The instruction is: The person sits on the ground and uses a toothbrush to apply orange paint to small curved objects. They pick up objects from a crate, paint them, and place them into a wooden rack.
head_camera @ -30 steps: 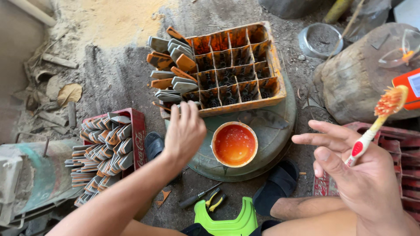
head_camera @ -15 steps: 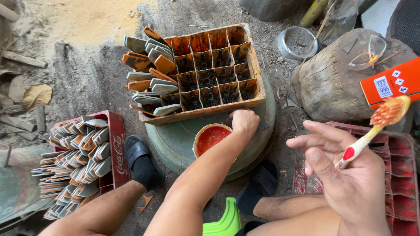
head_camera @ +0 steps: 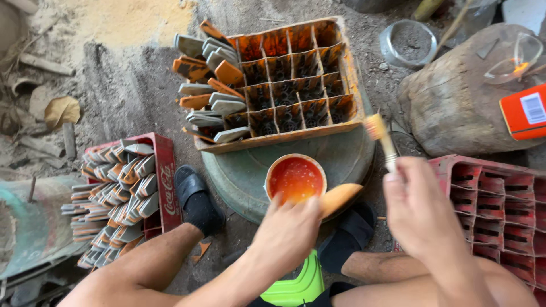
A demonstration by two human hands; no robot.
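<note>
Both raised: left hand [head_camera: 287,230] grips wooden piece [head_camera: 340,197], right hand [head_camera: 418,207] toothbrush [head_camera: 382,138].

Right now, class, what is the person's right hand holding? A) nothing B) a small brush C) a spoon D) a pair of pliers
B: the right hand grips a small brush, its orange-stained bristles raised near the bowl of orange liquid.

1 orange box [head_camera: 524,112] with a white barcode label [head_camera: 533,108] lies far right on a log [head_camera: 455,108]; the red crate [head_camera: 165,176] at left bears white lettering.
</note>
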